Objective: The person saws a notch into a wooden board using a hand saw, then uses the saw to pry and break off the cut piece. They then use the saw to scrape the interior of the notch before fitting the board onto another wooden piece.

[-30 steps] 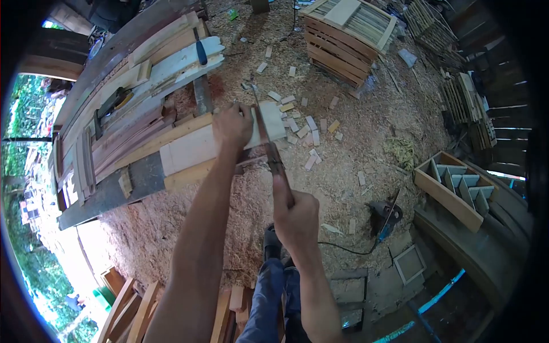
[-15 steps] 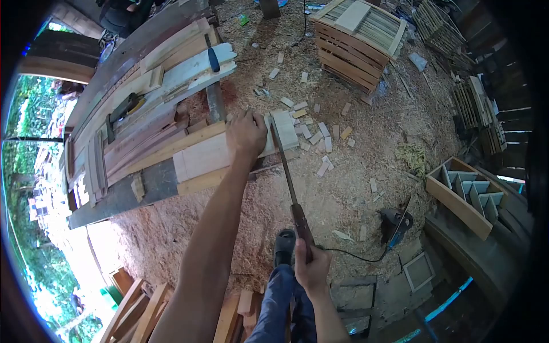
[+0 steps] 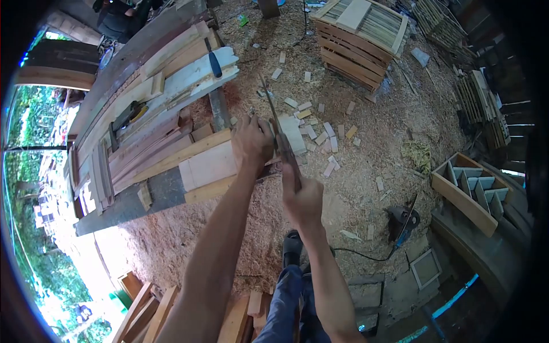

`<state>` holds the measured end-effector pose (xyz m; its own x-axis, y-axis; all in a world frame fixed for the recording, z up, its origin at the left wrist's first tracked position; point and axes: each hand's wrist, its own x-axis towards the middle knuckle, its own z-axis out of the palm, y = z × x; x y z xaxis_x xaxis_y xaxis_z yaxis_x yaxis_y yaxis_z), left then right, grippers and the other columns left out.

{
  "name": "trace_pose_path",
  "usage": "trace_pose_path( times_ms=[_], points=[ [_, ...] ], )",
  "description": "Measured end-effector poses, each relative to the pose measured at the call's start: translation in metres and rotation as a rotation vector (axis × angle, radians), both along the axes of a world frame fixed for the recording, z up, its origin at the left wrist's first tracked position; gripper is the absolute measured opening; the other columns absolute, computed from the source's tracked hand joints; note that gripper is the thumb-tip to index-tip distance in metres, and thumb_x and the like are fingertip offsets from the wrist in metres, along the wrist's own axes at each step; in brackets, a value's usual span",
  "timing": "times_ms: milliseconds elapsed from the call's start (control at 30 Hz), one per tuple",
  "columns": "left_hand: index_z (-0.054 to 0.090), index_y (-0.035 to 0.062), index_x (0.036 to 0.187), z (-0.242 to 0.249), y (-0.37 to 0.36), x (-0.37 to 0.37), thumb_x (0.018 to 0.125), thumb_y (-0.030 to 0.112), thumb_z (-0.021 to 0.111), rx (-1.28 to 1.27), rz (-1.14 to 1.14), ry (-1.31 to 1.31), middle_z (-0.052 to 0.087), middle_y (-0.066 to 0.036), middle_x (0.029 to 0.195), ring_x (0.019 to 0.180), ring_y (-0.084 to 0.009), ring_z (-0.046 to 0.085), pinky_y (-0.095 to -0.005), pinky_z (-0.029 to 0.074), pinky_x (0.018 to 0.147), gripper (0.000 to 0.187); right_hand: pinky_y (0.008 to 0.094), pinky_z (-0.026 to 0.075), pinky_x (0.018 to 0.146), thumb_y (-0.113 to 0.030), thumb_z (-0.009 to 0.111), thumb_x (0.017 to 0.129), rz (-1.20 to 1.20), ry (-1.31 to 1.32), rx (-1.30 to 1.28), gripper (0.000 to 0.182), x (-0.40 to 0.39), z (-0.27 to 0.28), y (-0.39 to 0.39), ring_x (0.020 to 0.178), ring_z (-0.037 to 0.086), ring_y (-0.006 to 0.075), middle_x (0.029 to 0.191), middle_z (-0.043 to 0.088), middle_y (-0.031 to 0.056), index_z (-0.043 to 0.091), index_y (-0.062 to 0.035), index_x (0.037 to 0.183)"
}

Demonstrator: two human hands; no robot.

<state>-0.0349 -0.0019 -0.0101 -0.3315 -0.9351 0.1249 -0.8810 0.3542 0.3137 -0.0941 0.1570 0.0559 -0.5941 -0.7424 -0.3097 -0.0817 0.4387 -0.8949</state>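
A pale wooden board (image 3: 209, 167) lies on the bench with one end past the bench edge. My left hand (image 3: 252, 140) presses on it near that end, fingers bent over the wood. My right hand (image 3: 303, 197) is wrapped round the brown handle of a handsaw (image 3: 289, 157). The narrow saw blade stands across the board just right of my left hand, its tip reaching out past the far side. Beyond the blade shows the board's short end piece (image 3: 293, 134). The line where blade and wood meet is partly hidden by my left hand.
Several small cut blocks (image 3: 322, 137) lie on the sawdust-covered floor. On the bench are stacked planks (image 3: 154, 137) and a blue-handled tool (image 3: 215, 64). An angle grinder (image 3: 403, 223) with a cord, a divided wooden box (image 3: 466, 194) and slatted crates (image 3: 357, 51) stand to the right.
My right hand has pushed the saw forward and up, so its handle is now close to the board and its tip is farther beyond it. My left hand stays on the board.
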Motion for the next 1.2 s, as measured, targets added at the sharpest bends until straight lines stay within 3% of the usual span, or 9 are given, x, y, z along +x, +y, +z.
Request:
trace_pose_path(
  times_ms=[33, 167, 267, 333, 533, 833, 900, 1000, 1200],
  points=[
    [0.065, 0.0007, 0.09, 0.0, -0.002, 0.002, 0.092, 0.025, 0.041, 0.008, 0.008, 0.005, 0.062, -0.02, 0.097, 0.097, -0.0351, 0.058, -0.0448, 0.042, 0.09, 0.034, 0.0409, 0.041, 0.046, -0.041, 0.054, 0.094, -0.025, 0.018, 0.049, 0.057, 0.002, 0.003, -0.012, 0.043, 0.059, 0.0295, 0.047, 0.05, 0.0205, 0.062, 0.0065, 0.063],
    [0.065, 0.0018, 0.081, 0.001, 0.0, 0.003, 0.092, 0.022, 0.044, -0.048, 0.012, 0.032, 0.061, -0.018, 0.09, 0.09, -0.0365, 0.059, -0.0456, 0.046, 0.082, 0.03, 0.0411, 0.041, 0.047, -0.04, 0.053, 0.094, 0.006, -0.029, 0.043, 0.056, -0.001, 0.006, -0.007, 0.044, 0.06, 0.0306, 0.049, 0.052, 0.0225, 0.064, 0.0069, 0.067],
    [0.066, 0.0014, 0.091, 0.009, 0.001, 0.002, 0.092, 0.026, 0.041, 0.078, 0.024, -0.001, 0.063, -0.021, 0.098, 0.097, -0.0361, 0.059, -0.0448, 0.044, 0.089, 0.035, 0.0399, 0.041, 0.047, -0.041, 0.051, 0.095, 0.033, 0.011, 0.033, 0.057, -0.003, 0.015, -0.002, 0.044, 0.06, 0.029, 0.048, 0.051, 0.021, 0.063, 0.0067, 0.066],
    [0.066, 0.0014, 0.091, 0.008, -0.003, 0.002, 0.092, 0.025, 0.041, 0.061, 0.016, -0.004, 0.063, -0.021, 0.098, 0.097, -0.0362, 0.059, -0.0448, 0.044, 0.089, 0.035, 0.0357, 0.029, 0.043, -0.043, 0.052, 0.096, 0.045, -0.098, 0.043, 0.064, 0.0, 0.031, 0.023, 0.046, 0.038, 0.0075, 0.044, 0.033, 0.0041, 0.049, 0.0059, 0.055],
    [0.065, 0.0001, 0.087, 0.003, 0.0, 0.003, 0.093, 0.023, 0.042, 0.029, 0.003, 0.017, 0.063, -0.02, 0.097, 0.095, -0.0364, 0.059, -0.0446, 0.044, 0.087, 0.033, 0.0322, 0.024, 0.042, -0.037, 0.056, 0.095, -0.027, -0.017, 0.0, 0.057, 0.032, 0.017, 0.149, 0.043, 0.034, 0.0067, 0.045, 0.032, 0.0032, 0.046, 0.0019, 0.054],
    [0.064, -0.0012, 0.086, -0.008, 0.002, 0.007, 0.093, 0.022, 0.041, -0.023, -0.021, 0.028, 0.061, -0.02, 0.094, 0.094, -0.0354, 0.058, -0.044, 0.043, 0.087, 0.033, 0.0325, 0.025, 0.041, -0.038, 0.056, 0.095, -0.037, 0.035, -0.046, 0.058, 0.026, -0.004, 0.099, 0.042, 0.037, 0.0075, 0.043, 0.035, 0.0018, 0.047, 0.0011, 0.053],
    [0.064, -0.0013, 0.088, -0.004, -0.001, 0.005, 0.093, 0.022, 0.04, -0.012, -0.041, 0.029, 0.061, -0.02, 0.095, 0.096, -0.0353, 0.057, -0.0439, 0.043, 0.088, 0.034, 0.0339, 0.039, 0.042, -0.039, 0.054, 0.095, 0.043, -0.042, 0.056, 0.055, 0.004, 0.004, 0.055, 0.04, 0.056, 0.0271, 0.045, 0.049, 0.0159, 0.061, 0.004, 0.062],
    [0.065, -0.0015, 0.092, 0.002, 0.0, 0.002, 0.094, 0.023, 0.04, 0.015, -0.007, 0.012, 0.062, -0.019, 0.097, 0.098, -0.0352, 0.058, -0.0439, 0.043, 0.09, 0.035, 0.037, 0.043, 0.045, -0.042, 0.052, 0.095, 0.008, -0.025, -0.034, 0.059, 0.004, -0.009, 0.008, 0.044, 0.059, 0.0313, 0.046, 0.053, 0.0177, 0.064, 0.0057, 0.062],
    [0.065, 0.0001, 0.095, 0.005, -0.001, 0.003, 0.095, 0.026, 0.039, 0.052, 0.016, -0.031, 0.063, -0.019, 0.1, 0.101, -0.0346, 0.059, -0.0441, 0.043, 0.09, 0.037, 0.0439, 0.049, 0.054, -0.043, 0.052, 0.094, 0.046, 0.101, 0.099, 0.059, -0.003, 0.015, -0.011, 0.054, 0.064, 0.038, 0.053, 0.057, 0.0244, 0.067, 0.0088, 0.071]
  ],
)
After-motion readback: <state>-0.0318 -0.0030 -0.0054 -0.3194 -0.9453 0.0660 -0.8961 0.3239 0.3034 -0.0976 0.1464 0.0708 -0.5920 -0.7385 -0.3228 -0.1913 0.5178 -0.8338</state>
